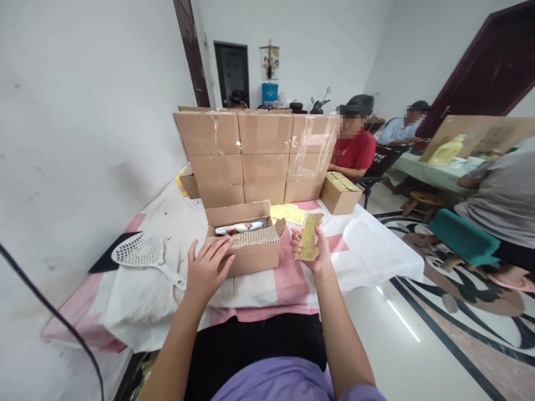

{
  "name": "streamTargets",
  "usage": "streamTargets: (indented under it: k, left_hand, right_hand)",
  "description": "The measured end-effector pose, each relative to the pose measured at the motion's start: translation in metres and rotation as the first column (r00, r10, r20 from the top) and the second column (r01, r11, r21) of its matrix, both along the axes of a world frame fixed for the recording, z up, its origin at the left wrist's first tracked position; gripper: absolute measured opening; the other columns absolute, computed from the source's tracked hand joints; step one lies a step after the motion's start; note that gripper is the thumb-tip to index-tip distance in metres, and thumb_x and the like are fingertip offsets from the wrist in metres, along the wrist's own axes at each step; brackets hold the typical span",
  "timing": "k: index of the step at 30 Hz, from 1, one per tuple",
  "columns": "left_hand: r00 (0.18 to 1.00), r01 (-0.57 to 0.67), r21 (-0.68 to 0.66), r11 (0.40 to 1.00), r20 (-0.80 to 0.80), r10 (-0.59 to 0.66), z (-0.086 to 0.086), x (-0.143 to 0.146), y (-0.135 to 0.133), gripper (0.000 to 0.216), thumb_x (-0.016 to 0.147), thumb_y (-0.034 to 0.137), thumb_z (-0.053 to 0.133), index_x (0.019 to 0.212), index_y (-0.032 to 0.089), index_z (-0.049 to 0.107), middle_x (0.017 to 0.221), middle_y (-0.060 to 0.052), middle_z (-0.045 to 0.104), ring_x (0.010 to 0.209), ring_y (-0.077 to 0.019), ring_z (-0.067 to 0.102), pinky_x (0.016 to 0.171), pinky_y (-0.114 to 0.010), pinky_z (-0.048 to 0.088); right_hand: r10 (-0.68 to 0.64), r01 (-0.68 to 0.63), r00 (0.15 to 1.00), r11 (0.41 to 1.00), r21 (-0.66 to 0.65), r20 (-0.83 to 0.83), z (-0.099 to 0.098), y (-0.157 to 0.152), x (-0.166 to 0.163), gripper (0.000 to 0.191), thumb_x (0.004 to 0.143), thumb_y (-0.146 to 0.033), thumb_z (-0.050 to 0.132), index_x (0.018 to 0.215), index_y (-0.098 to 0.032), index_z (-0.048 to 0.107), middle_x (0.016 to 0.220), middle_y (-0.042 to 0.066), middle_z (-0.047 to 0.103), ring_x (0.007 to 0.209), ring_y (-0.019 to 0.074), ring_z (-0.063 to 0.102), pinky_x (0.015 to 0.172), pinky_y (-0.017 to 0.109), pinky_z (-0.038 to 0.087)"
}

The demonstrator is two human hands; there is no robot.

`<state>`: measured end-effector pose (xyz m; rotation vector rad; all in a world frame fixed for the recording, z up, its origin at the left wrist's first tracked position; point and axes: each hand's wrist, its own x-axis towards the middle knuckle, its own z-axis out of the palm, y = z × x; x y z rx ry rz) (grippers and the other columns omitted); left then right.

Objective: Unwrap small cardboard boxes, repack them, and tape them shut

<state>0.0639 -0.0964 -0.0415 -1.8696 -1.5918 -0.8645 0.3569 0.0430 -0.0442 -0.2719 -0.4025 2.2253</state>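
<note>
An open cardboard box (251,260) stands on the table in front of me. Inside it, a row of cardboard pieces (257,238) is packed along the near side, with a white and brown packet (240,228) behind them. My left hand (210,263) rests on the box's left front corner, fingers stretched out and holding nothing. To the right of the box, my right hand (313,250) is closed around a flat yellowish-green piece of cardboard (310,236), held upright with a ragged top edge. Yellow dotted sheets (288,214) lie behind the box.
A wall of taped cardboard boxes (263,150) rises at the back of the table. A white slotted skimmer (140,252) lies at left. Another carton (340,195) with yellowish pieces stands at right. People sit beyond, one in a red shirt (355,150).
</note>
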Motion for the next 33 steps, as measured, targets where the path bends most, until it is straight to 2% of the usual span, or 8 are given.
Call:
streamTargets:
  k: [7,14,19,22,24,28,31,33]
  left_hand:
    - [0.999,-0.032,0.091,0.995,-0.026,0.034,-0.010,0.003,-0.002,0.035,0.090,0.030,0.061,0.124,0.023,0.062,0.122,-0.009,0.072,0.106,-0.0276,0.068,0.115,-0.053,0.022]
    - [0.997,0.077,0.229,0.970,-0.044,-0.068,0.007,0.022,-0.012,0.017,0.088,0.022,0.065,0.105,0.023,0.067,0.104,-0.005,0.076,0.091,-0.0216,0.071,0.115,-0.050,0.026]
    - [0.982,0.184,0.302,0.935,-0.008,-0.191,0.016,0.039,-0.024,0.012,0.085,0.012,0.069,0.090,0.023,0.068,0.090,0.000,0.075,0.083,-0.0182,0.070,0.111,-0.048,0.031]
    - [0.925,0.319,0.344,0.883,0.092,-0.369,0.020,0.045,-0.029,0.021,0.084,0.004,0.067,0.095,0.023,0.067,0.092,-0.002,0.072,0.086,-0.0182,0.068,0.099,-0.042,0.044]
    - [0.859,0.375,0.361,0.854,0.212,-0.467,0.027,0.051,-0.033,0.033,0.084,0.004,0.066,0.111,0.023,0.064,0.106,-0.006,0.070,0.101,-0.0210,0.066,0.092,-0.038,0.051]
    - [0.801,0.338,0.235,0.911,0.437,-0.409,0.049,0.066,-0.042,0.074,0.083,0.019,0.074,0.147,0.022,0.038,0.139,-0.015,0.056,0.126,-0.0286,0.057,0.101,-0.045,0.050]
    - [0.823,0.331,0.258,0.907,0.391,-0.412,0.061,0.071,-0.047,0.053,0.086,0.016,0.070,0.135,0.025,0.053,0.116,-0.007,0.070,0.108,-0.0234,0.066,0.094,-0.040,0.052]
    - [0.853,0.331,0.314,0.890,0.304,-0.425,0.063,0.071,-0.049,0.034,0.086,0.010,0.068,0.117,0.025,0.064,0.097,-0.003,0.073,0.091,-0.0194,0.069,0.085,-0.036,0.054]
  right_hand:
    - [0.007,-0.008,0.999,1.000,-0.027,-0.041,-0.004,-0.002,-0.006,0.048,0.090,-0.054,0.049,0.106,-0.010,0.058,0.080,0.007,0.059,0.060,0.0139,0.048,0.049,0.023,0.040]
    - [0.003,-0.002,0.999,1.000,0.021,-0.048,-0.003,-0.013,-0.007,0.044,0.092,-0.052,0.049,0.101,-0.009,0.058,0.076,0.004,0.058,0.055,0.0107,0.046,0.046,0.019,0.035]
    - [-0.011,0.005,1.000,0.961,0.275,0.019,0.003,-0.032,-0.007,0.039,0.091,-0.051,0.053,0.106,-0.015,0.059,0.071,0.000,0.055,0.046,0.0079,0.034,0.038,0.017,0.020]
    - [0.080,-0.109,0.994,0.869,0.483,0.080,0.009,-0.054,-0.007,0.046,0.088,-0.056,0.059,0.113,-0.017,0.059,0.073,0.000,0.055,0.047,0.0068,0.033,0.039,0.017,0.017]
    - [0.198,-0.257,0.966,0.763,0.594,0.164,0.014,-0.069,-0.008,0.056,0.083,-0.060,0.064,0.117,-0.015,0.059,0.073,0.000,0.055,0.048,0.0064,0.033,0.039,0.017,0.017]
    - [0.406,-0.570,0.820,0.516,0.639,0.403,0.027,-0.091,-0.013,0.063,0.079,-0.058,0.072,0.118,-0.011,0.061,0.077,0.002,0.060,0.050,0.0060,0.041,0.043,0.018,0.026]
    - [0.383,-0.696,0.717,0.371,0.615,0.582,0.036,-0.101,-0.021,0.048,0.082,-0.052,0.073,0.106,-0.012,0.067,0.082,0.003,0.064,0.059,0.0087,0.053,0.056,0.022,0.042]
    - [0.245,-0.671,0.737,0.379,0.638,0.630,0.041,-0.106,-0.028,0.036,0.086,-0.046,0.070,0.103,-0.015,0.069,0.084,0.003,0.066,0.070,0.0120,0.060,0.069,0.025,0.048]
